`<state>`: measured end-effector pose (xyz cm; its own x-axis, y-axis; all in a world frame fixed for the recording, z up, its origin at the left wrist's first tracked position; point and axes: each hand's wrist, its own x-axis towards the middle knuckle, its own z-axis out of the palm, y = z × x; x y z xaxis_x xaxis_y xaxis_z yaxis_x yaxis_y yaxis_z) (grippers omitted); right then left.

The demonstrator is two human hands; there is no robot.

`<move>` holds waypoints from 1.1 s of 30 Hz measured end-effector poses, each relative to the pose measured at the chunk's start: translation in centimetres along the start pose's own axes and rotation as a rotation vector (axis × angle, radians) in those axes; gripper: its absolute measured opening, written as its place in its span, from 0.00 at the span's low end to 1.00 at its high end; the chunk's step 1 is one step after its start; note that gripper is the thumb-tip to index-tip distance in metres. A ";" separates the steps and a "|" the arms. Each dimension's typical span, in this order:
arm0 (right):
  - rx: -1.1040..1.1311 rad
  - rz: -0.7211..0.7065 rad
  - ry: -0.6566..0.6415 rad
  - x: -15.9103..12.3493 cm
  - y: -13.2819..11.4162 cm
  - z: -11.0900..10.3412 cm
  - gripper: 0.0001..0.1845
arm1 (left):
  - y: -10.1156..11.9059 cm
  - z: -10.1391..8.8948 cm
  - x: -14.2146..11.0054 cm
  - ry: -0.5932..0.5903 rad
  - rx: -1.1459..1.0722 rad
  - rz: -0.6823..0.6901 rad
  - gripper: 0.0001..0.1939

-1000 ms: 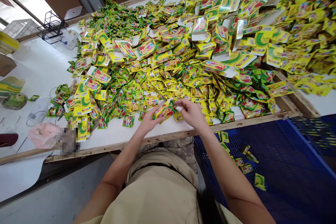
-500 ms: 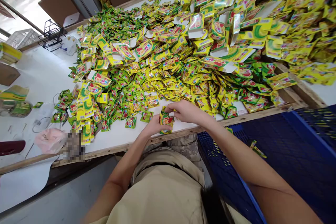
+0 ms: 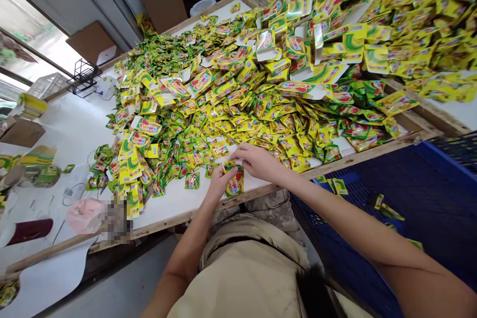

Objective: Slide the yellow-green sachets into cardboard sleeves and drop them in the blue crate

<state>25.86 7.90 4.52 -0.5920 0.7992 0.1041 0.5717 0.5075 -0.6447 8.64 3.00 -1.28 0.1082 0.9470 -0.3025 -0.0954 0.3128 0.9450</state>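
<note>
A small yellow, green and red candy box [image 3: 235, 184] stands on end near the table's front edge. My left hand [image 3: 219, 185] is closed around its left side, with the thumb across the front. At the top end of the box, the curled fingers of my right hand [image 3: 257, 161] pinch at the flap. Part of that end is hidden by the fingers. Just beyond my hands lies a heap of small green and yellow candy packets [image 3: 244, 126]. A single green packet [image 3: 192, 180] rests left of my left hand.
More small boxes [image 3: 294, 88] lie across the heap. A wooden rim [image 3: 335, 165] borders the white table [image 3: 164, 211]. Below it, at right, stands a blue crate [image 3: 376, 198] with several boxes inside. A pink bag [image 3: 85, 215] and a dark red cylinder [image 3: 33, 230] lie at left.
The box has turned from lying slantwise between both hands to standing upright in my left hand. My right hand has come over its top end. The view has shifted slightly.
</note>
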 end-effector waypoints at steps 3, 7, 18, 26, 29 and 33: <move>-0.031 0.052 0.005 0.2 0.2 -0.3 0.16 | 0.1 -0.1 0.1 -0.035 -0.009 -0.022 0.19; -0.074 0.074 -0.073 0.5 0.1 -0.6 0.17 | -0.1 0.1 0.2 -0.024 0.006 -0.031 0.20; -0.049 -0.115 -0.177 1.8 0.6 -0.3 0.16 | -0.7 -0.4 1.1 -0.083 -0.007 -0.097 0.25; -0.041 -0.051 -0.069 -0.7 1.8 0.0 0.16 | -0.7 0.1 0.7 0.046 -0.199 -0.072 0.19; -0.072 -0.012 -0.121 -1.1 1.5 0.4 0.15 | -0.5 0.2 0.7 0.044 -0.207 -0.065 0.19; 0.019 -0.010 -0.161 -0.9 1.4 0.3 0.13 | -0.4 0.4 0.8 0.085 -0.187 -0.047 0.19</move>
<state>27.03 7.84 3.31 -0.6818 0.7315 -0.0108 0.5553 0.5079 -0.6585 9.12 3.59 -1.88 0.0342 0.9313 -0.3628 -0.2755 0.3577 0.8923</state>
